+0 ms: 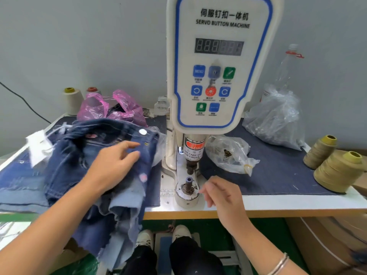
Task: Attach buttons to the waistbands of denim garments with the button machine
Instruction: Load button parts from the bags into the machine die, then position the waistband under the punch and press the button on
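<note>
Top denim garment (103, 155) lies on the stack left of the button machine (214, 62), waistband toward the wall, and already carries a pale button (142, 132) at the waistband corner, so that piece looks done. Left hand (113, 165) rests flat on it, fingers straight and slightly spread, pressing or sliding rather than gripping. Nothing sits on the lower die (188, 184); the gap under the punch is bare. Right hand (220, 193) hovers just right of the die, fingers loosely curled toward the thumb; can't tell if it pinches a small part. More denim lies under the top piece; can't tell which of it is buttoned. Clear bag (232, 155) beside the machine probably holds button parts. My read: between pieces, next garment not yet loaded.
</note>
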Tool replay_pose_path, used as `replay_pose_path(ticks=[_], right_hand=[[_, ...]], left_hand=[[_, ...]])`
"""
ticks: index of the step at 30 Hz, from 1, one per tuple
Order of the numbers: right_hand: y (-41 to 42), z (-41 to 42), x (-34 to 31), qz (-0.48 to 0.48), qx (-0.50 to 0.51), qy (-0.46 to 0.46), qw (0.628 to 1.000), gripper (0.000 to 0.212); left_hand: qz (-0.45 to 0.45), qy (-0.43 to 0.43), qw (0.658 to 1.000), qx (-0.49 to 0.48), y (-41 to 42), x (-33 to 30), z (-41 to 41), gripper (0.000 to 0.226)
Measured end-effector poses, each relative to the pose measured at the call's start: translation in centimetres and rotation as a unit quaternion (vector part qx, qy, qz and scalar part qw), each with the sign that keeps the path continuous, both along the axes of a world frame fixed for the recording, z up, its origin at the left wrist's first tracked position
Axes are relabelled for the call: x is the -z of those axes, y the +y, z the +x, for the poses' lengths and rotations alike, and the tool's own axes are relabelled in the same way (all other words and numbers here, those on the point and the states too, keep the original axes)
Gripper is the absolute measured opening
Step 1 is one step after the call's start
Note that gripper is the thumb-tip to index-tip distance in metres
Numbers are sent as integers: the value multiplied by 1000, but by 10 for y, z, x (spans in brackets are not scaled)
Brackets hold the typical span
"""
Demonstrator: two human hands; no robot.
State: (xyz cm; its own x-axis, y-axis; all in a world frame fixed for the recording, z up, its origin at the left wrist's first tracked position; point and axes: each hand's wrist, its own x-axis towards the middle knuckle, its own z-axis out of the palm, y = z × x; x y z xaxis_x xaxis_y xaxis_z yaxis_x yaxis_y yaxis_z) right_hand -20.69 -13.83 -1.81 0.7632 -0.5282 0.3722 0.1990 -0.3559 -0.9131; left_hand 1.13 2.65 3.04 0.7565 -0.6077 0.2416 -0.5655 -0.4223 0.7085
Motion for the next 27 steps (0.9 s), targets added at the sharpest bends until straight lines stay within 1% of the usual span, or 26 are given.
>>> replay_pose_path(ticks=[1, 2, 4, 5, 8, 10, 11, 12, 14, 16, 17, 18, 20, 21, 22, 23, 24, 25, 27], right_hand=[[3, 2, -3, -12, -1, -1, 1000, 24], [5, 3, -5, -19, -2, -3, 1000, 24], [5, 3, -8, -31, 3, -4, 1000, 24], [5, 3, -8, -38, 6, -4, 999, 24], [7, 3, -10, -75, 2, -10, 997, 28], [10, 3, -14, -92, -4, -12, 996, 28], [12, 4, -16, -104, -7, -13, 994, 29], [14, 4, -17, -120, -11, -15, 993, 31], [19, 5, -20, -156, -24, -16, 987, 33], [24, 7, -22, -180, -41, -14, 983, 32], [28, 8, -23, -189, -47, -10, 981, 32], [32, 10, -26, -194, -55, -3, 979, 32], [43, 14, -33, -202, -74, 7, 977, 28], [48, 17, -39, -203, -85, 2, 976, 22], [54, 20, -44, -202, -94, -7, 975, 16], [59, 24, -50, -201, -98, -16, 974, 16], [63, 27, -55, -200, -101, -22, 974, 22], [65, 30, -59, -201, -98, -22, 974, 28], [69, 35, -68, -200, -78, -3, 977, 39]], left_hand=[[16, -23, 1000, 14, -4, 0, 0, 44], [15, -52, 998, 8, -7, 0, 5, 43], [3, -113, 992, -48, -13, 1, 26, 27], [23, -128, 988, -81, -15, 1, 37, 27], [130, -171, 964, -158, -18, 5, 55, 50], [171, -212, 945, -184, -18, 8, 59, 58], [192, -222, 937, -191, -17, 9, 61, 58], [216, -227, 929, -197, -17, 9, 64, 55], [258, -242, 913, -205, -14, 3, 68, 39], [289, -297, 888, -201, -9, -5, 71, 24], [294, -325, 879, -188, -7, -9, 71, 23], [281, -340, 882, -167, -4, -13, 70, 23], [213, -345, 910, -85, 0, -26, 64, 21], [172, -336, 925, -31, 3, -34, 59, 22], [133, -316, 939, 24, 7, -45, 51, 26], [100, -294, 948, 76, 11, -56, 43, 33], [75, -275, 950, 123, 15, -67, 36, 38], [65, -261, 950, 160, 19, -75, 29, 37], [59, -210, 951, 221, 26, -86, 17, 26]])
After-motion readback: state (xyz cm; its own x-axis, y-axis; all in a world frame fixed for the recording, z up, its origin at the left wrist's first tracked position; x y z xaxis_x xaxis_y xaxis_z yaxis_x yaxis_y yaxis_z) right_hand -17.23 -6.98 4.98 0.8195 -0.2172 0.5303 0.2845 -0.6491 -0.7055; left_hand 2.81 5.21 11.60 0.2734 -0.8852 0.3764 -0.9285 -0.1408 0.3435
